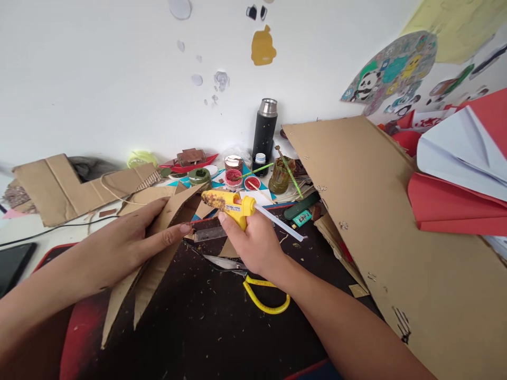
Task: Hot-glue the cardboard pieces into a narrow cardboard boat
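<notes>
My right hand [259,243] is wrapped round a yellow hot glue gun [233,206], whose nozzle end points left and is stained brown. A clear glue stick [281,222] sticks out of its back. In my left hand [134,240] are long pointed cardboard pieces [160,274], held at a tilt between thumb and fingers. The gun's tip is close to the upper part of the cardboard; whether they touch I cannot tell. Below the gun, yellow-handled scissors [265,298] lie on the dark mat [206,338]. A clear ruler-like strip [212,234] is partly hidden behind my hands.
Open paint jars [233,179] and a black thermos [264,132] stand at the back by the wall. A large cardboard sheet [368,211] leans on the right, with red and white paper [455,200] on it. Cut cardboard [59,190] and a dark phone-like device [16,266] are on the left.
</notes>
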Demonstrator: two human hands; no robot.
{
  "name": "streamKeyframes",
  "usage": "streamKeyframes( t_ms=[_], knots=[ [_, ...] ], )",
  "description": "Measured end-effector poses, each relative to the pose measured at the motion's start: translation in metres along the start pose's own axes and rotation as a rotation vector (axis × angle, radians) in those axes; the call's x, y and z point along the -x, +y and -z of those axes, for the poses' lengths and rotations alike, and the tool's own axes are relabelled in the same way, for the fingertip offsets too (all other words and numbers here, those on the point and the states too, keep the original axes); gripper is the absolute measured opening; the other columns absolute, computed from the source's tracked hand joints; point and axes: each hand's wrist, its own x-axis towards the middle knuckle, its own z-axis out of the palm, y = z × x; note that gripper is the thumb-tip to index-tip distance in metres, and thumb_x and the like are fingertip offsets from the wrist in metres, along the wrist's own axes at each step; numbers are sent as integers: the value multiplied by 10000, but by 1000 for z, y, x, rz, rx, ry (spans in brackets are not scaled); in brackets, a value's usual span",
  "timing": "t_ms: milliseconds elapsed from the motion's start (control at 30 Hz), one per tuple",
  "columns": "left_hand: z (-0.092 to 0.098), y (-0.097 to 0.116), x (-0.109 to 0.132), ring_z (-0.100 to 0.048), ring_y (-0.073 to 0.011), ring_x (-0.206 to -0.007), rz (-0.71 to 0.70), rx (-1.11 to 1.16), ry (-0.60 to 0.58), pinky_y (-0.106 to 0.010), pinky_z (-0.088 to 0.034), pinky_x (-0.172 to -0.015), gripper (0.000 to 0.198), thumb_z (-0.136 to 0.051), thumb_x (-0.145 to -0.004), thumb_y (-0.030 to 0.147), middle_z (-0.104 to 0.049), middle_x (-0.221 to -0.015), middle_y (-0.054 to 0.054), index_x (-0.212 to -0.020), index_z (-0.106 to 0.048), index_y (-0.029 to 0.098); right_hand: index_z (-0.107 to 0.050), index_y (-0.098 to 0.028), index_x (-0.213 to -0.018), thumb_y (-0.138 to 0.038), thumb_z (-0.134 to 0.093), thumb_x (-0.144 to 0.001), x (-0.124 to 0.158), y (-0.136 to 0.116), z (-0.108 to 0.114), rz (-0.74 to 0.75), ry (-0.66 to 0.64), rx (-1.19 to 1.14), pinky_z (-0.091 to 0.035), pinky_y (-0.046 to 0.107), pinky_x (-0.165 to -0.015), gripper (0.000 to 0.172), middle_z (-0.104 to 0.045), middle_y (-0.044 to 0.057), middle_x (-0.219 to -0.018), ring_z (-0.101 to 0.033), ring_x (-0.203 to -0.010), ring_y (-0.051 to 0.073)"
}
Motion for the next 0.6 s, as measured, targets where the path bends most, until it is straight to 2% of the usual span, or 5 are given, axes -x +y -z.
streamKeyframes(
  t_ms=[100, 200, 400, 600],
  knots=[
    [0, -1, -1, -692, -382, -998, 2, -35, -62, -457, -524, -868, 777, -491, -767, 924, -781, -1058, -63, -1167, -651, 277, -730, -201, -1127, -484, -539, -1050, 0, 1, 0, -5, 1, 3, -532, 399, -1051, 351, -775, 118, -1198, -711, -1172, 275],
    [0, -2, 0, -693, -375, -974, -4, -54, -56, -451, -521, -856, 747, -479, -781, 918, -773, -1001, -52, -1124, -645, 276, -734, -198, -1119, -493, -540, -1047, 1, 1, 0, -19, 1, 14, -535, 415, -1040, 360, -777, 123, -1190, -712, -1156, 285],
    [1, -3, 1, -699, -377, -989, 0, -46, -61, -444, -528, -842, 748, -486, -772, 917, -780, -1017, -47, -1131, -658, 283, -734, -214, -1134, -481, -530, -1058, 1, 1, -1, -8, -26, -26, -543, 379, -1028, 344, -786, 101, -1165, -725, -1125, 257],
    [2, -1, 0, -693, -380, -999, 10, -40, -56, -467, -518, -882, 785, -483, -771, 930, -778, -1049, -55, -1187, -648, 285, -728, -205, -1113, -484, -539, -1051, 1, 1, 0, -18, 5, 29, -546, 392, -1014, 343, -782, 120, -1175, -723, -1145, 271]
  ],
)
